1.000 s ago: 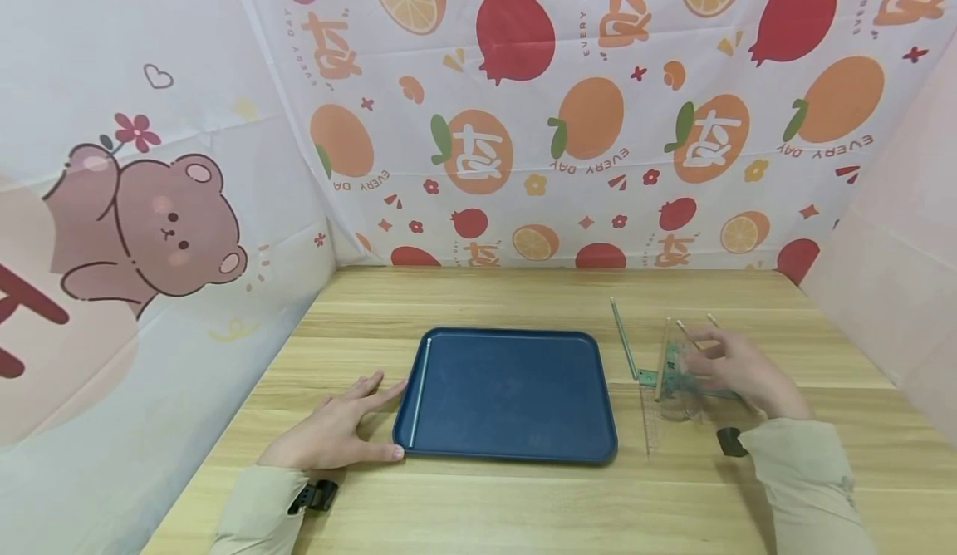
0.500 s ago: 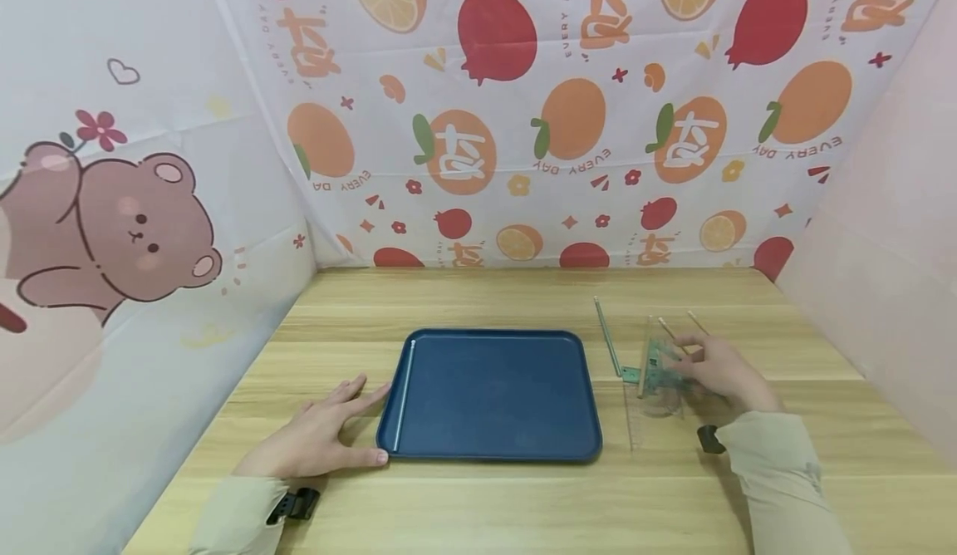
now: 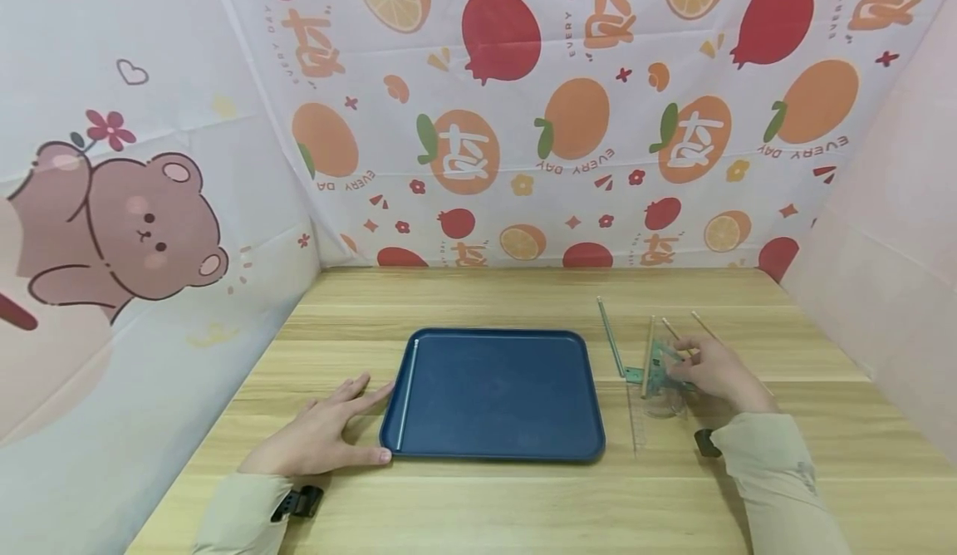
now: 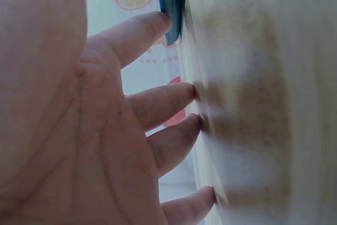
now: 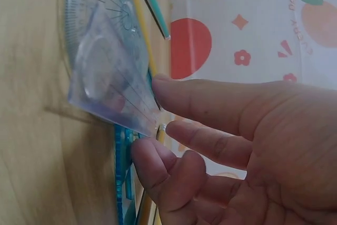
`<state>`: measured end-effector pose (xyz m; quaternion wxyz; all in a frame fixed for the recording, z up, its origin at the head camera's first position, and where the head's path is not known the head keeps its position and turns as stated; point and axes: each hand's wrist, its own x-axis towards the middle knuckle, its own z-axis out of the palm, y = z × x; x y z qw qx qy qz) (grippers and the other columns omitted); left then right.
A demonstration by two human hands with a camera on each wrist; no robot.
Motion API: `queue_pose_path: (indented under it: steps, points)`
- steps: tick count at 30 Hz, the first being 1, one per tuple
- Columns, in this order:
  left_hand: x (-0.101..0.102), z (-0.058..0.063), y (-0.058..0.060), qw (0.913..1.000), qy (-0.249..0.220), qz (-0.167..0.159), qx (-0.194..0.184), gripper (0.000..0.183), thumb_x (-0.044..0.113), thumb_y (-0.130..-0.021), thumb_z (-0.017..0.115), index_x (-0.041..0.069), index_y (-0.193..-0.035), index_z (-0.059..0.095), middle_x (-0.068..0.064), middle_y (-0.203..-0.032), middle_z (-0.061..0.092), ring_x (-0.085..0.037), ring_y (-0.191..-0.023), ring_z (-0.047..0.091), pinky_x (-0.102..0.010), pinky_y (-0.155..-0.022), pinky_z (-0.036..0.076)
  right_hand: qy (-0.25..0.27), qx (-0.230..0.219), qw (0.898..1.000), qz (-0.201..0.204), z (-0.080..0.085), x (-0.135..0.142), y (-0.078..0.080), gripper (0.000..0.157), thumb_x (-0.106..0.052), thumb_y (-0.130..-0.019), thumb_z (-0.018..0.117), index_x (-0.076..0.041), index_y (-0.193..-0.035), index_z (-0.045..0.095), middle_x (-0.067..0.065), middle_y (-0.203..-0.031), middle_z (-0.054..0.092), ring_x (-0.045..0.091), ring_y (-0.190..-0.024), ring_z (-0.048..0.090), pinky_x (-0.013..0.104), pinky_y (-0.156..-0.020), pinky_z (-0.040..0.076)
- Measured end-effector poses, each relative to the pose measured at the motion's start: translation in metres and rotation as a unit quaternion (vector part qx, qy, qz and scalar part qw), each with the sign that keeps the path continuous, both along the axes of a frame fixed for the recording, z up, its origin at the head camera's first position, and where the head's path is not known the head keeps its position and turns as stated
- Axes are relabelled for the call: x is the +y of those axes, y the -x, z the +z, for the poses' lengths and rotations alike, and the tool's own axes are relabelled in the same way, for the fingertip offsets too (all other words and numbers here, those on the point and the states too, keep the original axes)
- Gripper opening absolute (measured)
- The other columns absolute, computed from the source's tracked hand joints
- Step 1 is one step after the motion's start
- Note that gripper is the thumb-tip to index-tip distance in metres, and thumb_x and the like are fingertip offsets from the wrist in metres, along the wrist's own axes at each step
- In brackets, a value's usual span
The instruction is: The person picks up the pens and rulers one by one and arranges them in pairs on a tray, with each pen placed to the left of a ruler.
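Observation:
My left hand (image 3: 321, 430) lies spread on the table, its thumb and index finger touching the left edge of a blue tray (image 3: 501, 397). One pencil (image 3: 407, 397) lies in that tray along its left side. To the right of the tray, my right hand (image 3: 721, 376) pinches a corner of a clear plastic set square (image 5: 100, 72) between thumb and finger. In the right wrist view the set square is tilted and raised off the table. Behind it are a clear protractor (image 5: 126, 19) and a teal plastic drawing tool (image 5: 122, 183), partly hidden.
A green pencil (image 3: 610, 339) and a yellow pencil (image 3: 648, 360) lie beside the right hand, with more pencils behind its fingers. A clear ruler (image 3: 637, 434) points toward the table's front. Printed cloth (image 3: 508, 164) hangs behind the table (image 3: 478, 505).
The head view has shifted slightly. My right fingers, blurred before, now show sharply among the drawing tools, a little further left. The left hand keeps its place at the tray.

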<state>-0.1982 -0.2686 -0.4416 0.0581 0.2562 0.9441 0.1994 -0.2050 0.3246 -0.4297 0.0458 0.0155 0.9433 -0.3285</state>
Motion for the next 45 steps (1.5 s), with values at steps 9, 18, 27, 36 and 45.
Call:
queue_pose_path:
  steps: [9, 18, 27, 36, 45]
  points:
    - [0.0052, 0.0075, -0.0024, 0.9997, 0.012, 0.011, -0.018, 0.102, 0.074, -0.082, 0.08, 0.027, -0.165, 0.045, -0.031, -0.171, 0.035, -0.058, -0.157, 0.031, -0.095, -0.105, 0.024, -0.038, 0.008, 0.999, -0.002, -0.0013, -0.0036, 0.0048, 0.06, -0.017, -0.097, 0.078, 0.018, -0.14, 0.056, 0.033, -0.117, 0.069, 0.039, -0.103, 0.068, 0.053, -0.085, 0.059]
    - [0.0053, 0.0067, -0.0027, 0.9996, 0.018, 0.01, -0.022, 0.102, 0.071, -0.083, 0.081, 0.025, -0.166, 0.044, -0.032, -0.17, 0.034, -0.059, -0.156, 0.031, -0.094, -0.105, 0.025, -0.051, -0.002, 0.999, -0.014, -0.0029, -0.0074, 0.0069, 0.064, -0.015, -0.095, 0.08, 0.02, -0.141, 0.054, 0.035, -0.116, 0.07, 0.04, -0.102, 0.069, 0.057, -0.089, 0.058]
    - [0.0045, 0.0058, -0.0008, 0.9995, 0.015, 0.013, -0.026, 0.103, 0.074, -0.082, 0.08, 0.025, -0.166, 0.044, -0.031, -0.171, 0.033, -0.058, -0.158, 0.03, -0.094, -0.106, 0.024, -0.049, -0.021, 0.998, -0.03, -0.0038, -0.0072, 0.0086, 0.074, -0.019, -0.095, 0.08, 0.02, -0.148, 0.046, 0.038, -0.123, 0.067, 0.041, -0.104, 0.069, 0.06, -0.094, 0.057]
    - [0.0042, 0.006, -0.0009, 0.9995, 0.016, 0.012, -0.026, 0.103, 0.074, -0.082, 0.079, 0.026, -0.166, 0.043, -0.03, -0.171, 0.033, -0.058, -0.157, 0.03, -0.094, -0.106, 0.025, -0.042, -0.026, 0.998, -0.036, -0.0049, -0.0078, 0.0077, 0.077, -0.018, -0.096, 0.079, 0.018, -0.153, 0.042, 0.015, -0.093, 0.067, 0.024, -0.081, 0.061, 0.04, -0.077, 0.052]
    - [0.0047, 0.0081, -0.0026, 0.9994, 0.017, 0.013, -0.027, 0.102, 0.073, -0.082, 0.08, 0.027, -0.166, 0.044, -0.03, -0.172, 0.033, -0.058, -0.158, 0.03, -0.093, -0.106, 0.026, -0.03, -0.03, 0.998, -0.039, -0.0054, -0.0079, 0.0066, 0.077, -0.017, -0.095, 0.078, 0.018, -0.153, 0.041, 0.005, -0.078, 0.063, 0.02, -0.072, 0.058, 0.034, -0.072, 0.047]
